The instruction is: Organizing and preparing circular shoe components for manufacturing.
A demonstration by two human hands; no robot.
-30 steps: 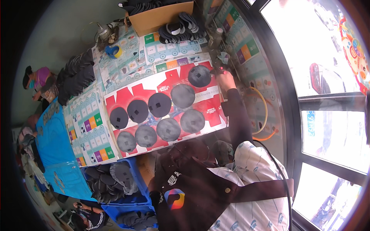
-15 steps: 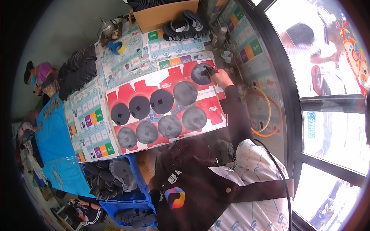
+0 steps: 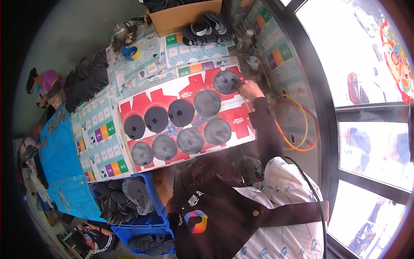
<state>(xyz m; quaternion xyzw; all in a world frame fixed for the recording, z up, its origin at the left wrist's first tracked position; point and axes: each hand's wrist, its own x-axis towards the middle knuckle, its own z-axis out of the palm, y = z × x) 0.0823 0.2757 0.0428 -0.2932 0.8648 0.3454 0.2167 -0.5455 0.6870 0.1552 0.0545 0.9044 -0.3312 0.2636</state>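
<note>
My right hand [image 3: 251, 90] is closed around a small dark tool [image 3: 238, 83], possibly a spray gun; its shape is mostly hidden by the fingers. The tool's tip is at the right edge of a round dark pad [image 3: 224, 82] with a cloudy grey surface. More round pads lie in two rows on a red and white printed board [image 3: 164, 93]. Grey haze covers the near-row pads, such as this pad [image 3: 217, 132], while the far-row pads at left, like this one [image 3: 134, 127], look darker. Small dark squares show on several. My left hand is out of view.
A cardboard box [image 3: 185, 21] and stacked dark pieces [image 3: 209, 29] stand at the back. Blue tape [image 3: 128, 52] lies nearby. Blue crates [image 3: 159, 198] of dark pieces sit left of me. Hoses [image 3: 307, 129] loop at right beside the window. Other people are at far left.
My right hand and the tool have shifted slightly right and nearer to me. More of the far-right pad shows, evenly grey now. A person outside the window has moved off.
</note>
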